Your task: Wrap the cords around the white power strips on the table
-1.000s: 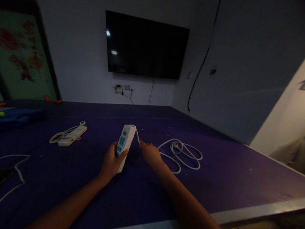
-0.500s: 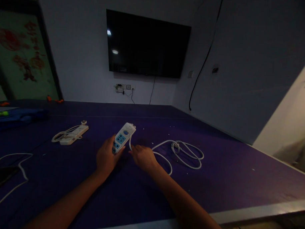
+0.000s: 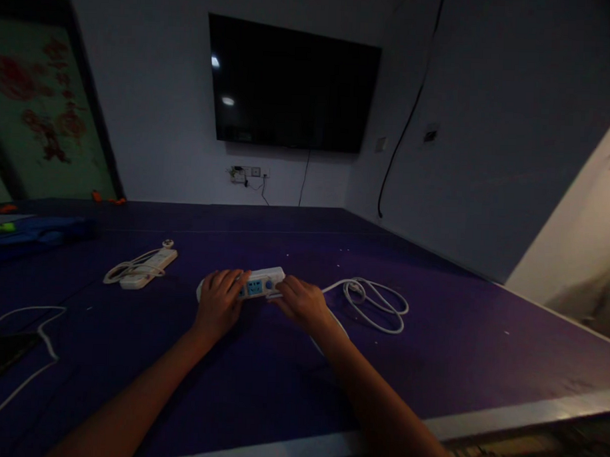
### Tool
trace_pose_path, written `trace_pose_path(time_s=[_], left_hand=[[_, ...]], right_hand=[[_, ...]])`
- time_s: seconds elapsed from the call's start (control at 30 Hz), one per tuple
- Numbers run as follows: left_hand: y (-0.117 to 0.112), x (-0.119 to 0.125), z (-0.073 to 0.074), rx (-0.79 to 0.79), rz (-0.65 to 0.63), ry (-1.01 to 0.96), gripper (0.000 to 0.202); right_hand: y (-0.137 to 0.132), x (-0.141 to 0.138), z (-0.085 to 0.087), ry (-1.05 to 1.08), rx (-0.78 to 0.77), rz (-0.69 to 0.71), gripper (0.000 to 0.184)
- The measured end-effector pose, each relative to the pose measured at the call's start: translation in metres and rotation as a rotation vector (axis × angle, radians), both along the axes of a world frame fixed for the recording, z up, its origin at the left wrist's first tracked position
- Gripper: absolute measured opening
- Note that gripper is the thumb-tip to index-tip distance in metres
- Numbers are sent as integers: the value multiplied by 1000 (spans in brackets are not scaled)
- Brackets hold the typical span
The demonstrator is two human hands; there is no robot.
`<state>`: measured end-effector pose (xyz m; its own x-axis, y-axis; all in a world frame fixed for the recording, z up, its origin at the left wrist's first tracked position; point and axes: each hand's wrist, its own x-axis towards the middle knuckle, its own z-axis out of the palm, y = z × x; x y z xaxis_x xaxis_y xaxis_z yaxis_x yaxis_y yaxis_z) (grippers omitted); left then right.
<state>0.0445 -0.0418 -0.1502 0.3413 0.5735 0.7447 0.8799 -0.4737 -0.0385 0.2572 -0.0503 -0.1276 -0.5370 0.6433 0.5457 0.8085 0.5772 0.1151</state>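
Dim room with pale walls [image 3: 164, 90]: a black flat-screen TV [image 3: 294, 85] up on the far one, wall sockets [image 3: 251, 173] beneath, a dark cable [image 3: 406, 124] down the wall at right. Across the foreground, a wide purple surface [image 3: 455, 367] with a white near edge [image 3: 508, 417].

Holds a white power strip [image 3: 262, 280] crosswise near the middle of the purple surface, blue sockets [image 3: 254, 288] and a blue round button [image 3: 270, 284] facing up; cannot tell whether resting on it or just above. Wraps the left hand [image 3: 220, 299] over the left part, grip closed on the casing and covering some sockets. Has the right hand [image 3: 302, 302] at the other end, grip closed on the white cord [image 3: 336, 284] and touching the strip; pinch itself partly hidden. Same cord from under the right hand on to the right, in loose loops across the purple surface.

Farther left, a second power strip [image 3: 156, 262], own cord looped over it, round plug [image 3: 168, 244] just past the far end. Nearer, at the left edge, a dark flat object [image 3: 5, 358], too dim to name, beside a thin white cable [image 3: 45, 345]. Farther back, blue cloth [image 3: 55, 230] bearing a yellow-green item [image 3: 1, 228].
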Motion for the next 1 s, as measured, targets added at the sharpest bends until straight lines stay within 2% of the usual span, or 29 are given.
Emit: trace_pose_path(time_s=[0.2,0.33,0.53,0.67,0.77,0.87,1.0], left_hand=[[-1,-1,4,-77,-122,75,54],[-2,0,5,-169,-223,41,54],[-10,7,3,-325,-395,-39,53],[-22,16,3,-353,-484,-23,50],[-32,24,5,-353,-561,-38,51],[-37,28,5,-352,-593,-109,53],[-37,28,1,-329,-639,-253,55]], right_hand=[[6,14,-2,171,-8,-53,54],[10,22,6,367,-90,-37,72],[18,30,12,680,-460,231,48],[26,32,5,915,-663,281,42],[31,32,1,1024,-689,272,39],[35,29,-2,1061,-651,234,38],[38,21,-8,1061,-645,189,50]])
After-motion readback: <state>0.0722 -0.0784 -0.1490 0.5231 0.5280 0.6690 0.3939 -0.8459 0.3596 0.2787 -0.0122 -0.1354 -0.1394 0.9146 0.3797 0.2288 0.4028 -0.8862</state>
